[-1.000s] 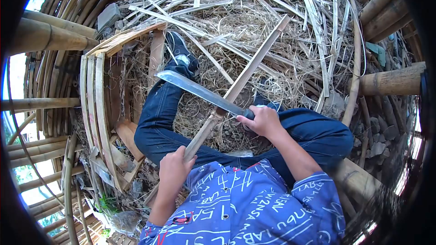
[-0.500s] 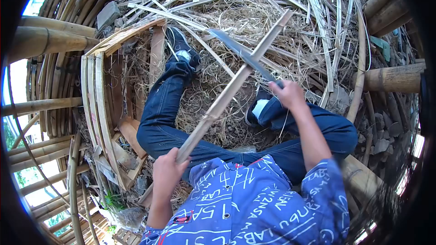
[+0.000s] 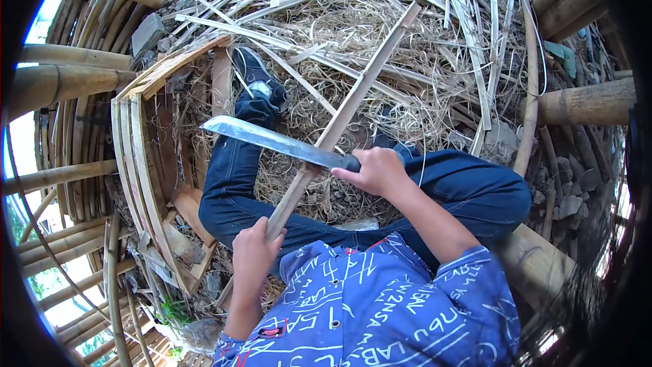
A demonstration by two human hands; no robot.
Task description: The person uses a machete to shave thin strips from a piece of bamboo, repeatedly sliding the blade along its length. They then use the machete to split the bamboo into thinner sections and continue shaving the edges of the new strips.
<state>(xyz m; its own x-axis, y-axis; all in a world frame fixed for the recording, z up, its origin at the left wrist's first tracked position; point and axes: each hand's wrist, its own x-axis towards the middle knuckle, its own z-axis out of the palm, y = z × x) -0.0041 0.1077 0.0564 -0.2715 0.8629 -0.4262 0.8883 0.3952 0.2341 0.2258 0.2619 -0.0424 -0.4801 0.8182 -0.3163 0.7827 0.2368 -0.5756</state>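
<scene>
My left hand (image 3: 255,248) is closed around the near end of a long split bamboo strip (image 3: 360,92), which slants up and away to the right between my legs. In my right hand (image 3: 377,171) is the dark handle of a machete (image 3: 272,141). Its broad blade points left and crosses over the strip just beyond a node, overlapping it in this view. The blade's tip lies above my bent left leg (image 3: 234,170). Both legs are folded on the ground around the far part of the strip.
Bamboo shavings (image 3: 326,30) and loose split strips (image 3: 468,27) cover the ground ahead. A wooden frame (image 3: 139,156) stands at my left, with bamboo poles (image 3: 75,81) behind it. On the right are a thick bamboo pole (image 3: 584,105) and broken stones (image 3: 574,190).
The machete has come down along the strip toward me, and its blade has swung to point left. My left hand keeps its grip on the strip.
</scene>
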